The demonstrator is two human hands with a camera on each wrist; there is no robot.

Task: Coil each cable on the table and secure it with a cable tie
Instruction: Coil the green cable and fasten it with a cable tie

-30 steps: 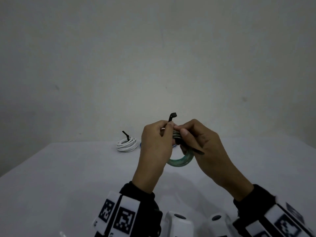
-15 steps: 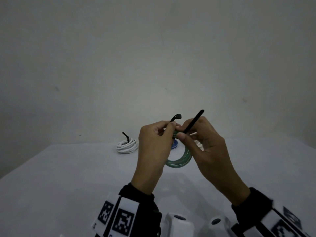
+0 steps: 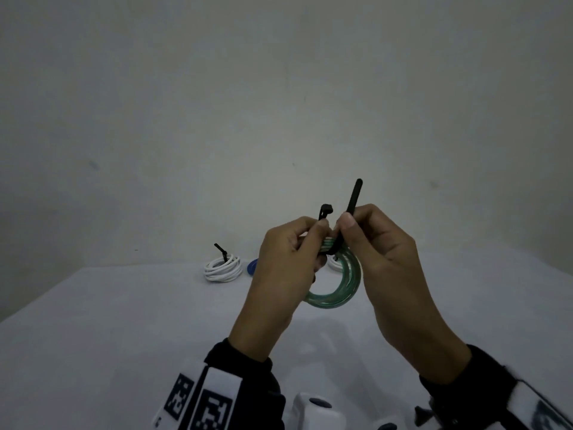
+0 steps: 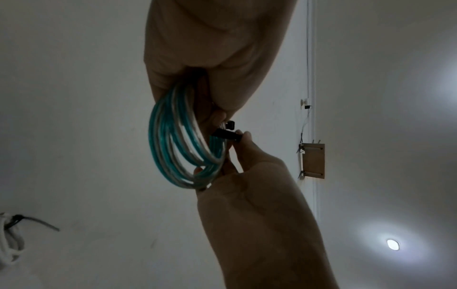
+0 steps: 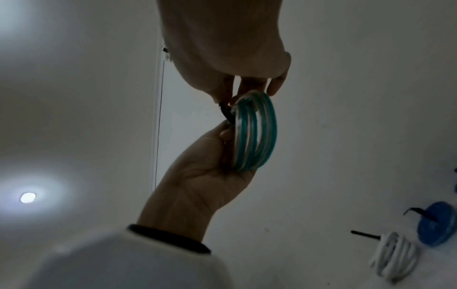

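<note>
Above the white table point(image 3: 124, 336) my two hands hold a green-and-clear cable coil point(image 3: 341, 294) upright. My left hand point(image 3: 313, 237) grips the coil's top together with the head end of a black cable tie point(image 3: 325, 211). The tie passes under the bundled strands and comes up on the right. There my right hand point(image 3: 348, 223) pinches its tail point(image 3: 353, 197), which stands nearly upright beside the head end. The left wrist view shows the coil point(image 4: 173, 146) and the tie point(image 4: 226, 135) between both hands. In the right wrist view the tie point(image 5: 226, 113) is seen beside the coil point(image 5: 257, 133).
A tied white cable coil point(image 3: 223, 268) lies at the table's back, with a blue coil point(image 3: 252, 266) beside it half hidden by my left hand. Another white coil point(image 3: 335, 262) peeks out behind the green one. A plain wall rises behind the table.
My right hand has swung the tie's tail from below the coil up and around. The tail now points upward close to the head end. My left hand has kept its hold.
</note>
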